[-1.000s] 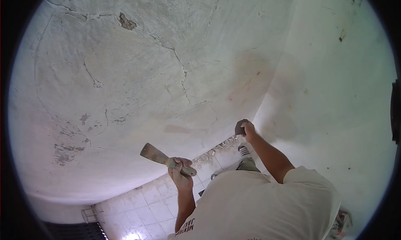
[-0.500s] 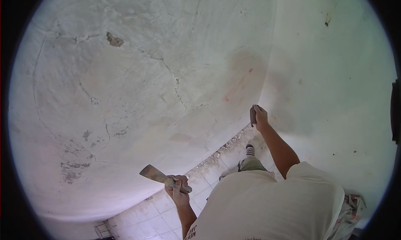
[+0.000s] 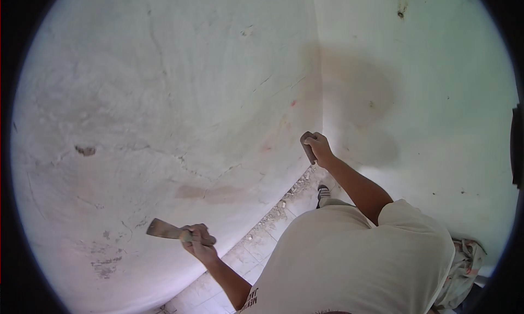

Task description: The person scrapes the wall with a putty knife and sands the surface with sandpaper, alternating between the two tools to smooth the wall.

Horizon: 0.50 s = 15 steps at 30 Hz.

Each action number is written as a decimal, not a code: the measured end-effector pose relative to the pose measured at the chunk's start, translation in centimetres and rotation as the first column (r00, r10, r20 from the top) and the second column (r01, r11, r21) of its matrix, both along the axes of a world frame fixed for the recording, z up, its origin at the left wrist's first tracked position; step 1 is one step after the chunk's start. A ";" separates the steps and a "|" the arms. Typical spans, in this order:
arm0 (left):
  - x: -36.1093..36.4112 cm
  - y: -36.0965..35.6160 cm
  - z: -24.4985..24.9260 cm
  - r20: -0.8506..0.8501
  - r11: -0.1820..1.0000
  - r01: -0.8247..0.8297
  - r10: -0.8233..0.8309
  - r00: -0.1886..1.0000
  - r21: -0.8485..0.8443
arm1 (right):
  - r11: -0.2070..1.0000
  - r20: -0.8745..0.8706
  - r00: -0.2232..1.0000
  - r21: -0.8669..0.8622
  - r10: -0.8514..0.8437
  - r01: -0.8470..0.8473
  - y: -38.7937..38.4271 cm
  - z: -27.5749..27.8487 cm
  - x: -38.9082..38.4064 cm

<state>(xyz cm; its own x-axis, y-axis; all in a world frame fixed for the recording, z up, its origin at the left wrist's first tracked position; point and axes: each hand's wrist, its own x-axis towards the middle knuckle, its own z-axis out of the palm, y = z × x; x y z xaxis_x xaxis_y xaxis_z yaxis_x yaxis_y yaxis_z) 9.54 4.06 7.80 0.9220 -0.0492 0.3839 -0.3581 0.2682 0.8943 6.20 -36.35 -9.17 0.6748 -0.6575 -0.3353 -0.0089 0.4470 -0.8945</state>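
Observation:
My left hand is wrapped round the handle of a putty knife, in front of the lower part of the cracked wall. Its wide, worn blade points left. At the corner where two walls meet, my right hand grips a dark brown, flat, rounded piece. I cannot tell what kind of tool it is; it overlaps the wall surface in this view. Thin cracks and reddish smears mark the plaster near it.
Rubble lies along the foot of the wall on the tiled floor. A striped shoe or sandal shows below my shirt. A stained cloth or bag is at the lower right. The wall has a chipped hole.
The view has shifted, so the wall marks sit differently. My left hand has moved left and slightly up with the putty knife. My right hand appears further left, its dark piece more tilted.

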 end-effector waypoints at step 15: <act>7.5 -6.6 3.5 0.021 0.991 -0.088 0.086 0.996 0.103 | 0.922 0.023 0.928 -0.124 0.371 -0.366 -6.2 4.9 7.0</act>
<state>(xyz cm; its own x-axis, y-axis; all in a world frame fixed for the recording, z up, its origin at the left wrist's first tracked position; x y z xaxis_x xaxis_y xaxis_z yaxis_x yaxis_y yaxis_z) 17.02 -2.55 11.34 0.9181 -0.0097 0.3963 -0.3910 0.1416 0.9094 13.18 -42.52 -4.29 0.8893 -0.3917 -0.2361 -0.1121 0.3138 -0.9429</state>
